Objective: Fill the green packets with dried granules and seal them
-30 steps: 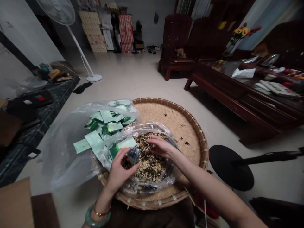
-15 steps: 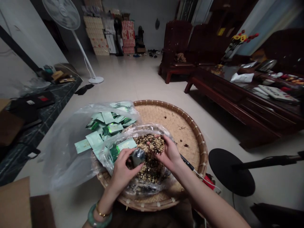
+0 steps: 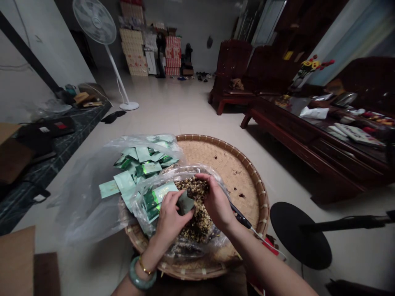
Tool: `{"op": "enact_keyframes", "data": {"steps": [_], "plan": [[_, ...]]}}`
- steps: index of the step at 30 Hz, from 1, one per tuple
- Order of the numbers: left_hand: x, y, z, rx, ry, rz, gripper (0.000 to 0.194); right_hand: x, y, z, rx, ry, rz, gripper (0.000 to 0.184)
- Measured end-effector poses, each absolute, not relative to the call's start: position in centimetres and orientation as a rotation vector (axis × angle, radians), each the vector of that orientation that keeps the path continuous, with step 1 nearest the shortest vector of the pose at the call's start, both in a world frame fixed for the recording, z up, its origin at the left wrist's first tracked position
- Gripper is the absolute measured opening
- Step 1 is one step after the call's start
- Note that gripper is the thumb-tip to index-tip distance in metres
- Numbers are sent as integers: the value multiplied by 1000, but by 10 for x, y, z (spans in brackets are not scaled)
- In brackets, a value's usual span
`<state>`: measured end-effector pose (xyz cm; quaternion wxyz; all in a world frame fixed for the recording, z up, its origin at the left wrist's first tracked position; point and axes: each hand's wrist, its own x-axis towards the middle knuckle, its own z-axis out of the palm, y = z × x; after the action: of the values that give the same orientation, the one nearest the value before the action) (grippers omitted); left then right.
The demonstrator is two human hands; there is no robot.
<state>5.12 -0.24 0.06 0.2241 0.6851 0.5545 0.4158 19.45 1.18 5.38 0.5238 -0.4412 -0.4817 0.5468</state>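
My left hand (image 3: 174,218) is closed around a small pale-green packet (image 3: 186,202), its mouth tilted toward the right. Cupped beside that mouth is my right hand (image 3: 217,203), with dark and pale dried loose mix (image 3: 197,188) against its fingers. Some of those fingers are hidden behind the hand. Below both hands, more of this mix (image 3: 199,228) fills an open clear plastic bag (image 3: 182,250). Green flat packets (image 3: 159,194) rest on the bag's left edge. A pile of similar packets (image 3: 137,164) spreads over another clear bag (image 3: 89,197) to the left.
A round woven bamboo tray (image 3: 262,193) carries the bags. On its right lies a black handheld tool (image 3: 242,216) with a white cord. A black round stand base (image 3: 299,234) is to the right, a cardboard box (image 3: 17,259) to the left. Farther off stands a white fan (image 3: 129,106).
My right hand has turned and moved its mix left, up to the packet's mouth. The packet in my left hand now tilts toward it. The view has shifted slightly upward.
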Motion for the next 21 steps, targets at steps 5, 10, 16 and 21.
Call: {"op": "enact_keyframes", "data": {"steps": [5, 10, 16, 21], "plan": [[49, -2, -4, 1843, 1523, 1136, 49, 199, 9, 53, -1013, -1210, 1319, 47], [49, 0, -6, 1832, 1509, 1152, 48, 204, 5, 56, -972, -1309, 1404, 48], [52, -2, -5, 1860, 1499, 1140, 47, 202, 0, 65, -875, -1367, 1438, 47], [55, -4, -2, 1919, 1501, 1152, 45, 195, 6, 63, -785, -1406, 1335, 44]]}}
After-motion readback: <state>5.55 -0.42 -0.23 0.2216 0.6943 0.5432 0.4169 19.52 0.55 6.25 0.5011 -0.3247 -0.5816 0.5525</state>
